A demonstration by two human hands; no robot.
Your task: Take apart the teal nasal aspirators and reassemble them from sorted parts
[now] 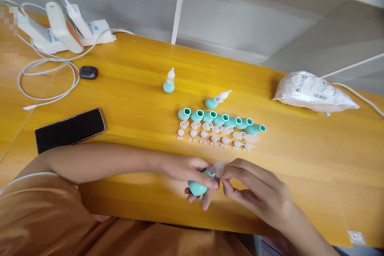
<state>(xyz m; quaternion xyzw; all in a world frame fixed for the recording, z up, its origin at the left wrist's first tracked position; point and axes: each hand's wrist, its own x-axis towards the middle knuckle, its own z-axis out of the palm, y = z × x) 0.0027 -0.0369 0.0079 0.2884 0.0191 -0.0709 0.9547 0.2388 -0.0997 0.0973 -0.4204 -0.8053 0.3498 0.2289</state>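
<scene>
My left hand (187, 170) is wrapped round the teal bulb (198, 188) of a nasal aspirator, held above the table's near side. From the bulb's neck a translucent tip (218, 168) points up and to the right. My right hand (259, 188) has its thumb and fingers pinched at that tip; whether they grip it or a small part there is hidden. Just beyond my hands runs a row of several teal bulbs (225, 119), mouths facing up and right. In front of them lie rows of clear cups (217, 128), translucent tips (226, 140) and tiny discs (212, 144).
Farther back, one assembled aspirator (169, 82) stands upright and another (212, 103) leans over. A phone (70, 128), a black case (89, 72) and a power strip (100, 32) with coiled cable are on the left. A white plastic bag (313, 94) lies at back right.
</scene>
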